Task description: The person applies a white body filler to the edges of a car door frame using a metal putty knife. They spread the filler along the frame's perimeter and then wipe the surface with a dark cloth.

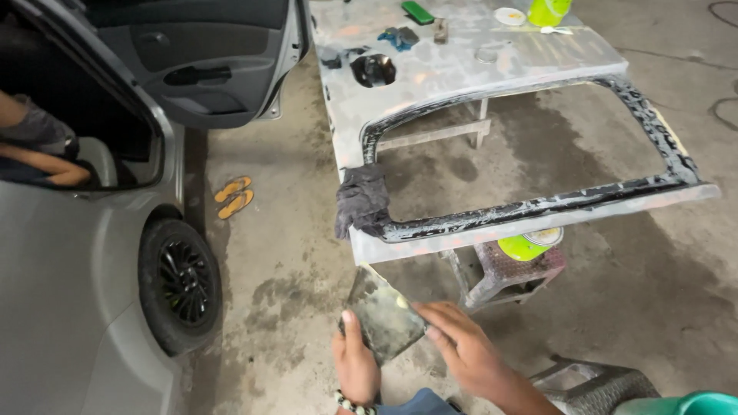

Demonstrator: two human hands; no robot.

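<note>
- Left hand [355, 367]: sitting low in the view, thumb pressing up on the near face of a dark, smeared square sheet [382, 315]; fingers curling behind it, holding its lower left edge; a beaded bracelet [352, 404] is circling the wrist.
- Right hand [461, 346]: reaching in from the right, fingers [432, 313] lying close together and touching the sheet's right edge; whether they are gripping it cannot be told.
- Square sheet: being held tilted in the air above the concrete floor [292, 253], just in front of the near edge of the panel.
- Grey car body panel [461, 65] with a large window opening: lying flat as a worktop on stands, black sealant running round the opening's rim.
- Dark rag [360, 201]: hanging over the panel's near left corner.
- On the panel's far end: a green block [417, 11], a blue cloth [398, 37], a black lump [373, 70], a white lid [510, 15] and a yellow-green container [547, 11].
- Pink stool [507, 273] under the panel: carrying a yellow-green tin [526, 246].
- Grey car [69, 269] at left: door standing open, black wheel [181, 283] showing.
- Orange sandals [234, 197]: lying on the floor beside the car.
</note>
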